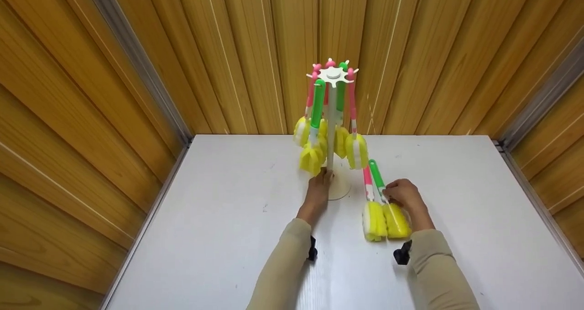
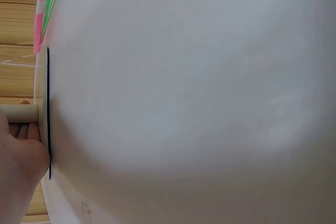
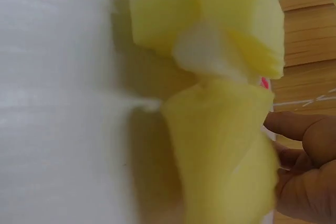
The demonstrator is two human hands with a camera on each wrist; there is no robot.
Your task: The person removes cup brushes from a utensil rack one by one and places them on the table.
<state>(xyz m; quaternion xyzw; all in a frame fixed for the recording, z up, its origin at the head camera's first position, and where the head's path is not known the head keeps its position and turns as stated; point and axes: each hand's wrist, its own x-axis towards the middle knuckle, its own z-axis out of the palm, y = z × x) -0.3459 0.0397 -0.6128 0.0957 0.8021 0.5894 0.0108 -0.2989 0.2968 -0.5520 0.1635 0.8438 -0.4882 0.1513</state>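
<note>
Green-handled brush (image 1: pixel 396 219), right hand (image 1: pixel 404 194) apparently pinching it, left hand (image 1: pixel 317 190) gripping pale pole (image 1: pixel 331 129)

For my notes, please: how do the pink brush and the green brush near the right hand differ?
The right hand pinches the green brush near its neck; no hand holds the pink brush. In the head view, the green brush slants more than the pink brush. The pink brush's sponge shows a white strip; the green brush's looks mostly yellow. Both have yellow sponge heads.
</note>
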